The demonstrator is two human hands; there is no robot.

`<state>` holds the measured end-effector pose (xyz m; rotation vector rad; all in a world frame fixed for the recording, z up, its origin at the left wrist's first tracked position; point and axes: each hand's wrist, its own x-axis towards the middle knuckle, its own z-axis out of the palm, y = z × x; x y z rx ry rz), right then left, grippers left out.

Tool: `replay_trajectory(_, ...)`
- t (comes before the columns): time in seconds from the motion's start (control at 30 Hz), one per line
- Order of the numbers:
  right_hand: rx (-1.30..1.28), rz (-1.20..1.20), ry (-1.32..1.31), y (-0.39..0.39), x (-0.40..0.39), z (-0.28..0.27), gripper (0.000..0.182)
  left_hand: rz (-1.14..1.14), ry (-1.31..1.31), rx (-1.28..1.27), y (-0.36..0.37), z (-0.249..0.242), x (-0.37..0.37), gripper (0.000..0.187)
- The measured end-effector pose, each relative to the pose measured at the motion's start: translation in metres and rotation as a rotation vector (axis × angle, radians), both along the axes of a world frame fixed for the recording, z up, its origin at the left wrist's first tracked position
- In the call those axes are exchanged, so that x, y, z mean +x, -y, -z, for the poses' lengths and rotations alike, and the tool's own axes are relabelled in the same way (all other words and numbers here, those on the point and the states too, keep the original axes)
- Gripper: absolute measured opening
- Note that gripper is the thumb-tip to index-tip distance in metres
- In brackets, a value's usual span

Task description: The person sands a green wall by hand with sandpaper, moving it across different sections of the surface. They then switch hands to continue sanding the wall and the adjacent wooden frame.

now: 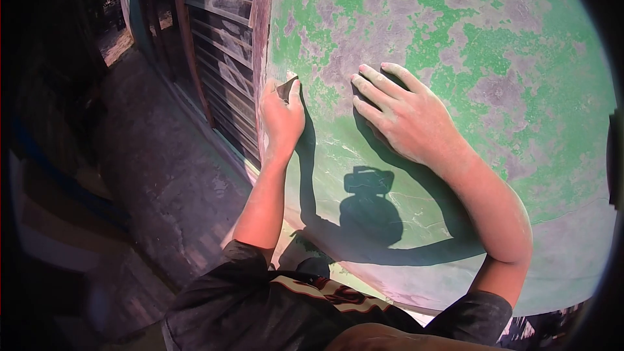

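Note:
A wall [364, 32] with flaking green paint and grey bare patches stands in front of me. My left hand [283, 117] is closed on a small dark piece of sandpaper [285, 89], held at the wall's left edge beside the wooden frame. Part of the sandpaper is hidden by the fingers and thumb. Farther right, my right hand [406, 114] rests against the painted surface with its fingers stretched out and slightly apart. It holds nothing that I can see. Pale dust coats the fingertips of both hands.
Left of the wall is a slatted window or shutter [224, 45] in a reddish-brown wooden frame [261, 19]. A shaded concrete floor [156, 156] runs along the left. My shadow [370, 214] falls on the lower wall.

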<state>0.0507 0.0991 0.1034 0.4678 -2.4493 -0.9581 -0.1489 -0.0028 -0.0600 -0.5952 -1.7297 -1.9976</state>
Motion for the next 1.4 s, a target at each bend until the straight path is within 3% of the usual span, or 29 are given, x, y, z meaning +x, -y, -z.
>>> replay_trajectory(0.13, -0.014, -0.004, 0.006, 0.0, 0.0, -0.001, 0.025, 0.048, -0.163, -0.237, 0.004, 0.014, 0.052, 0.007)
replay_trajectory(0.23, -0.011, -0.014, 0.016, -0.001, 0.0, 0.0, 0.026, 0.111, -0.078, -0.177, 0.0, 0.016, 0.025, 0.008)
replay_trajectory(0.3, -0.016, -0.012, 0.012, 0.0, 0.0, 0.0, 0.026, -0.037, -0.164, -0.175, 0.0, 0.012, 0.008, 0.027)
replay_trajectory(0.43, -0.016, -0.017, 0.0, -0.002, 0.0, 0.003, 0.026, 0.098, -0.002, -0.182, 0.003, 0.011, 0.031, 0.014)
replay_trajectory(0.57, -0.01, -0.009, 0.016, 0.0, 0.002, 0.002, 0.027, 0.053, -0.134, -0.27, 0.003, 0.023, 0.053, 0.013)
replay_trajectory(0.73, -0.015, 0.014, 0.024, 0.001, 0.003, 0.001, 0.027, 0.056, 0.038, -0.036, -0.008, 0.009, 0.014, 0.01)
replay_trajectory(0.93, 0.005, 0.008, 0.01, -0.001, 0.002, 0.004, 0.028, 0.094, -0.091, -0.213, 0.0, 0.036, 0.052, 0.011)
replay_trajectory(1.07, 0.014, 0.024, 0.034, 0.0, 0.004, 0.004, 0.029, 0.049, 0.033, -0.098, -0.007, 0.02, 0.008, 0.016)
replay_trajectory(1.13, 0.018, 0.029, 0.033, 0.001, 0.003, 0.002, 0.029, -0.005, -0.042, 0.02, -0.007, 0.009, -0.007, 0.021)
replay_trajectory(1.17, 0.02, 0.022, 0.029, 0.001, 0.002, 0.002, 0.029, 0.025, 0.037, -0.042, -0.002, 0.001, 0.006, 0.024)
replay_trajectory(1.23, 0.015, 0.019, 0.028, 0.0, 0.002, 0.002, 0.03, 0.036, -0.09, -0.079, -0.009, 0.026, 0.023, 0.017)
replay_trajectory(1.3, 0.026, 0.024, 0.03, 0.001, 0.002, 0.001, 0.03, 0.02, -0.14, -0.137, -0.008, 0.039, 0.043, 0.04)
replay_trajectory(1.33, 0.04, 0.04, 0.041, 0.002, 0.003, 0.0, 0.03, 0.009, -0.142, -0.137, -0.008, 0.041, 0.035, 0.04)
replay_trajectory(1.4, 0.046, 0.041, 0.047, 0.005, 0.004, -0.001, 0.03, -0.185, -0.113, -0.248, -0.009, 0.032, 0.012, 0.036)
